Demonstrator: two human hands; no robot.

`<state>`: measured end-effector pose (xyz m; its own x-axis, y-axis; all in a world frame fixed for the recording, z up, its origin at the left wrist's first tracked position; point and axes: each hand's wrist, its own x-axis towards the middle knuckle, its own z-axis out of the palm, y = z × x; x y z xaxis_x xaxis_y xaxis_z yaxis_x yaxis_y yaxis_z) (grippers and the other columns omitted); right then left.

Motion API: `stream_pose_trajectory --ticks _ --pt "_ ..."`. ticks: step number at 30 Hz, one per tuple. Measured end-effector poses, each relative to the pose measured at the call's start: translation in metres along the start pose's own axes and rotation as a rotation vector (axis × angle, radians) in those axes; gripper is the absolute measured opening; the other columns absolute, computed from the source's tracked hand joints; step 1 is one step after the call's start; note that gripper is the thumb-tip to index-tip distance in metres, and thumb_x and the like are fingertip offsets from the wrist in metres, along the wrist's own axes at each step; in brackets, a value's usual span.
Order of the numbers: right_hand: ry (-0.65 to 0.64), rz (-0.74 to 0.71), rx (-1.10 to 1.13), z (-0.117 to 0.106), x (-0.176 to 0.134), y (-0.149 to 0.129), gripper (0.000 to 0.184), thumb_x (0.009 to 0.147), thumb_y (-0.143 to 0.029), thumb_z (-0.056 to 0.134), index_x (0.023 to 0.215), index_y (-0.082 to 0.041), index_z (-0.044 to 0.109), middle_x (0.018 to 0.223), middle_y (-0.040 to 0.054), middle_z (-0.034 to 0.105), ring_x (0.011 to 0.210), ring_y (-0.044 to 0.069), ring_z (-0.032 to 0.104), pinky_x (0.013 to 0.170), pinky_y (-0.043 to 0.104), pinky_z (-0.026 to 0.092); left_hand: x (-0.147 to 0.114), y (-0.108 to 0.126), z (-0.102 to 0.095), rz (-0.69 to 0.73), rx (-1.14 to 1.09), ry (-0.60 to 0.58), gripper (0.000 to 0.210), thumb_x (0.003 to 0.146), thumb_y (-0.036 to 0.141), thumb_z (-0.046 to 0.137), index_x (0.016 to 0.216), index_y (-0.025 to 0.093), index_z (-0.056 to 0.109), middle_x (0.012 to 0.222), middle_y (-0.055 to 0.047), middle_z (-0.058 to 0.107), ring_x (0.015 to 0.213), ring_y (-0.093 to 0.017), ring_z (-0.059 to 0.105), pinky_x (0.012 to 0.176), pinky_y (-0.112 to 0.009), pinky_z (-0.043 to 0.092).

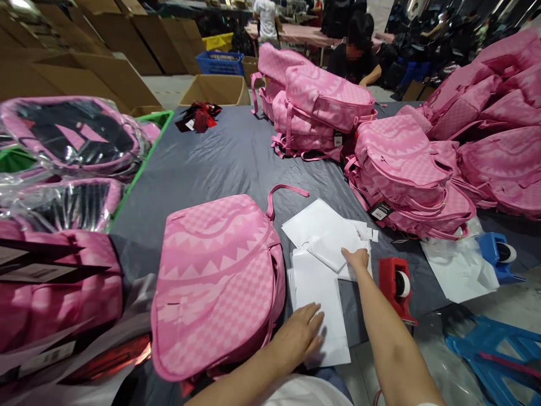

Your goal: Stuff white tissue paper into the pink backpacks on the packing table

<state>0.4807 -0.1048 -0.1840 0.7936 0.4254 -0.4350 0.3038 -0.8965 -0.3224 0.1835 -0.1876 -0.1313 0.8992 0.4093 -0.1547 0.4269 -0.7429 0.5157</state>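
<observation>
The white paper sheets (321,270) lay in the lower middle of the frame, on the dark worktop (220,152). The left hand (298,335) rested flat and open on the nearest sheet, fingers spread, holding nothing. The right hand (357,259) pressed its fingertips on a folded sheet farther up; whether it pinched the sheet, I cannot tell. Just left of the sheets lay a pink backpack (215,282). A red tape dispenser (396,285) stood just right of the right hand. More pink backpacks (401,169) were piled in the upper right.
</observation>
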Motion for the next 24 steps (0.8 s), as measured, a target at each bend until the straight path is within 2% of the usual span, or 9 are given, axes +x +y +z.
stream_pose_trajectory --ticks 2,4,9,11,15,17,20,22,24 --pt "-0.009 0.038 -0.037 0.005 0.004 -0.001 0.081 0.077 -0.044 0.079 0.137 0.001 0.047 0.13 0.0325 0.063 0.119 0.037 0.065 0.091 0.042 0.055 0.024 -0.004 0.022 -0.122 -0.01 -0.172 0.053 0.092 0.025 0.063 0.141 0.007 0.053 0.155 -0.026 0.046 0.144 -0.038 0.046 0.118 -0.051 0.044" --pt "-0.023 0.035 -0.071 0.007 0.005 0.002 0.074 0.077 -0.04 0.08 0.135 -0.004 0.05 0.126 0.0284 0.066 0.113 0.037 0.068 0.087 0.044 0.056 0.032 -0.014 0.041 -0.204 -0.018 -0.253 0.056 0.09 0.02 0.063 0.142 0.006 0.052 0.159 -0.029 0.038 0.148 -0.04 0.038 0.12 -0.055 0.04" --pt "0.003 -0.128 -0.083 -0.003 0.01 0.011 0.028 0.084 -0.032 0.071 0.106 -0.015 0.068 0.117 0.0218 0.07 0.11 0.037 0.068 0.088 0.048 0.055 0.019 -0.032 0.062 -0.264 -0.057 -0.197 0.061 0.085 0.008 0.06 0.144 0.015 0.049 0.164 -0.021 0.033 0.151 -0.036 0.035 0.12 -0.057 0.038" --pt "0.022 -0.257 -0.031 -0.008 0.005 0.013 0.02 0.088 -0.029 0.065 0.1 -0.014 0.069 0.113 0.0205 0.071 0.106 0.034 0.069 0.088 0.046 0.055 0.016 -0.035 0.067 -0.289 -0.112 -0.15 0.058 0.083 0.009 0.062 0.14 0.015 0.053 0.163 -0.021 0.035 0.15 -0.036 0.036 0.12 -0.057 0.038" --pt "0.0 -0.629 0.141 -0.008 -0.028 0.033 0.02 0.089 -0.027 0.062 0.106 -0.018 0.068 0.119 0.0134 0.071 0.105 0.024 0.07 0.093 0.038 0.057 0.014 -0.043 0.079 -0.369 -0.374 0.062 0.043 0.088 0.018 0.059 0.131 0.021 0.06 0.159 -0.016 0.045 0.147 -0.03 0.043 0.122 -0.052 0.038" --pt "-0.046 -0.94 0.194 0.0 -0.05 0.056 0.014 0.089 -0.019 0.061 0.1 -0.021 0.069 0.12 0.0104 0.073 0.111 0.023 0.069 0.096 0.038 0.057 0.012 -0.047 0.08 -0.494 -0.536 0.265 0.04 0.095 0.026 0.051 0.134 0.022 0.058 0.154 -0.014 0.052 0.144 -0.026 0.048 0.122 -0.049 0.039" --pt "-0.118 -1.488 0.129 0.018 -0.075 0.1 0.027 0.092 -0.005 0.048 0.096 -0.022 0.069 0.118 0.0084 0.075 0.112 0.02 0.069 0.101 0.043 0.057 0.007 -0.046 0.071 -0.641 -0.653 0.564 0.044 0.102 0.036 0.038 0.142 0.021 0.05 0.15 -0.013 0.056 0.142 -0.023 0.05 0.123 -0.049 0.038" --pt "-0.195 -1.616 0.0 0.029 -0.084 0.125 0.034 0.094 -0.001 0.043 0.099 -0.022 0.069 0.12 0.0069 0.075 0.114 0.017 0.069 0.106 0.044 0.054 0.007 -0.043 0.062 -0.63 -0.618 0.653 0.047 0.104 0.037 0.032 0.146 0.019 0.045 0.154 -0.014 0.051 0.144 -0.022 0.047 0.124 -0.049 0.036" --pt "-0.313 -1.586 -0.125 0.036 -0.089 0.142 0.034 0.095 -0.002 0.044 0.102 -0.022 0.07 0.123 0.0061 0.074 0.118 0.017 0.068 0.112 0.043 0.05 0.013 -0.038 0.054 -0.535 -0.519 0.612 0.047 0.105 0.033 0.03 0.149 0.021 0.042 0.157 -0.013 0.047 0.147 -0.02 0.043 0.125 -0.048 0.036"
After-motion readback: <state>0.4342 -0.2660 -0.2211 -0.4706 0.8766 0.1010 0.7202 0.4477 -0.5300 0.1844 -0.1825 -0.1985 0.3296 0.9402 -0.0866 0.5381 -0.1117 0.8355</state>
